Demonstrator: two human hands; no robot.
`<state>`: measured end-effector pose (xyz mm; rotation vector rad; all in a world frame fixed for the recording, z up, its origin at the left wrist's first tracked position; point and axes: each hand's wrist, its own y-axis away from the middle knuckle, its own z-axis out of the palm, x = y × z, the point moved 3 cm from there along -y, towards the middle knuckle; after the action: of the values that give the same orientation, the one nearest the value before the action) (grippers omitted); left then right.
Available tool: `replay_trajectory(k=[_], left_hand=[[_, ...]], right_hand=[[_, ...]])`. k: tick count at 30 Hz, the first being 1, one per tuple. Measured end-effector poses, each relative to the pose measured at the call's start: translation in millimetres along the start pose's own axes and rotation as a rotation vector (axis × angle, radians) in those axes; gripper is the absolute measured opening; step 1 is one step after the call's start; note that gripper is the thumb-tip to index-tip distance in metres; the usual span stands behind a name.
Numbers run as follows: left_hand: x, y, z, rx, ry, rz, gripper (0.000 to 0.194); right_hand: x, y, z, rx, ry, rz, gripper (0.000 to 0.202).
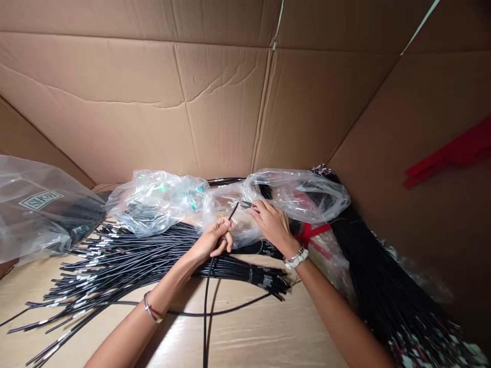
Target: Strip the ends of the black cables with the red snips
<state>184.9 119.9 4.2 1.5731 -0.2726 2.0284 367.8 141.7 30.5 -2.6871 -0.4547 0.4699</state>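
My left hand pinches a black cable near its upper end, and the rest of the cable hangs down past the bottom edge of the view. Just to the right, my right hand is wrapped round small cutters with red handles. Their grey jaws point left, close to the cable's tip; whether they touch it is too small to tell. Below my hands lies a large bundle of black cables, with light-coloured ends fanned out to the left.
Clear plastic bags lie along the back by a cardboard wall. A bag marked RoHS is at the left. Another thick cable bundle runs down the right side. A red object shows at the far right.
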Motion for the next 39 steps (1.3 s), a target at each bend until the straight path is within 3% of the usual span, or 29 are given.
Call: replay_trajectory(k=[9, 22, 39], left_hand=[[0, 3, -6.6, -0.030, 0.000, -0.056, 0.038], [-8, 2, -8.2, -0.013, -0.150, -0.025, 0.042], [-8, -1, -14.3, 0.010, -0.126, 0.065, 0.047]], right_hand=[[4, -4, 15, 0.001, -0.029, -0.043, 0.023], [2, -5, 25, -0.027, -0.217, 0.009, 0.020], [11, -3, 38, -0.102, -0.540, 0.058, 0.030]])
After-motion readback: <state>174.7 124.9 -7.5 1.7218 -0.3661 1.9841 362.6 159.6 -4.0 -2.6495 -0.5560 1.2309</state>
